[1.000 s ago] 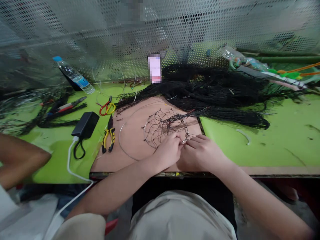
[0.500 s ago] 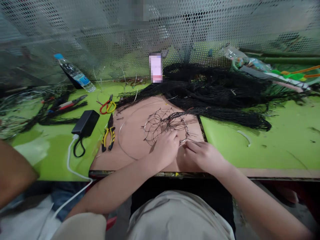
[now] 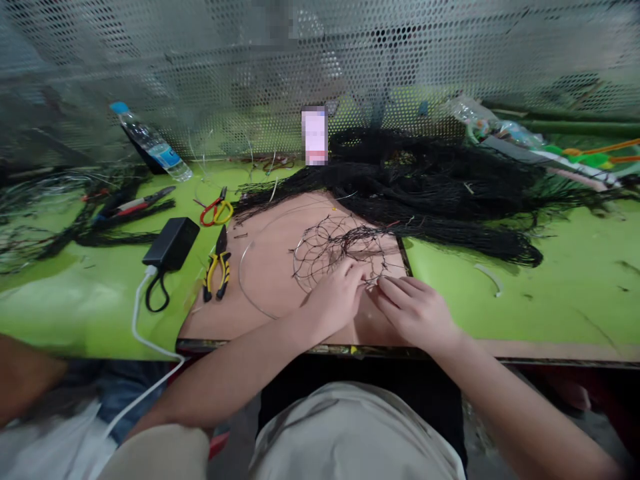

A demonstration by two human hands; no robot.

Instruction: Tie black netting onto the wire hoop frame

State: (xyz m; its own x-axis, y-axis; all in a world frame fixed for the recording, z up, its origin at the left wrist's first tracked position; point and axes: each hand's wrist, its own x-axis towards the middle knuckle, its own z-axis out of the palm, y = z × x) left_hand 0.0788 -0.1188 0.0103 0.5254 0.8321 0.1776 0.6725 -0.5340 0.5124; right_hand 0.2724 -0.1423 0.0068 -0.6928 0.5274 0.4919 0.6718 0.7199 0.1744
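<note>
A round wire hoop (image 3: 295, 259) with black netting (image 3: 323, 235) strung across it rests on the brown board (image 3: 280, 217). My left hand (image 3: 336, 297) is closed in a pinch at the hoop's near edge, its fingertips touching the rim. Just right of it, my right hand (image 3: 416, 308) is also closed, thumb and fingers pressed together at the same edge. Exactly what sits between the right fingertips is too small to make out. From the hoop, black strands run back to a large heap of black net (image 3: 425, 177).
Left of the board lie yellow-and-black pliers (image 3: 217, 273), red-and-yellow scissors (image 3: 217, 208) and a black power bank (image 3: 173, 243) with a white cable. A water bottle (image 3: 157, 150) leans on the perforated screen near a phone (image 3: 315, 137). Another person's arm (image 3: 27, 380) shows at far left.
Both hands and the hoop have shifted slightly to the right. My right fingertips have come up closer to the hoop's rim. The other person's arm has drawn back a little.
</note>
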